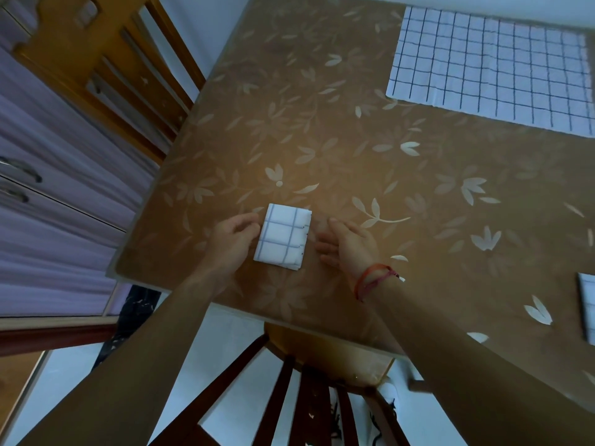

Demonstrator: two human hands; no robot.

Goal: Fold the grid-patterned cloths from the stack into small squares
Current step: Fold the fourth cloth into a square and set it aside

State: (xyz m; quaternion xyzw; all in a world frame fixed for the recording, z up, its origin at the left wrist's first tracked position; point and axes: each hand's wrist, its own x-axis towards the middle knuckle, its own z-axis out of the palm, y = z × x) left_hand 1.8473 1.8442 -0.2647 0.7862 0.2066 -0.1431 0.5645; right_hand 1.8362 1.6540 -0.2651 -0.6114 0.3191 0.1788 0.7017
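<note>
While the folded cloth (pixel 283 241) is lying near the surface's (pixel 354 149) near-left corner, both hands are flanking it. The left hand (pixel 230 241) is sitting against the cloth's left edge, its fingers (pixel 246 220) curled and touching that edge; whether they are pinching it cannot be told. The right hand (pixel 349 244) is resting just beside the cloth's right edge, apart from it, its fingers (pixel 325 247) loosely spread and pointing toward the cloth. A red thread bracelet (pixel 373 280) is circling the right wrist. The stack of grid cloths (pixel 495 70) is lying flat at the far-right corner, well apart from the hands. Another folded grid cloth (pixel 587 310) is showing at the right edge, cut off by the frame. A wooden chair (pixel 106 66) is standing at the left edge, and a dark chair back (pixel 309 397) is sitting under the near edge. Nothing is lying between the hands and the stack.
</note>
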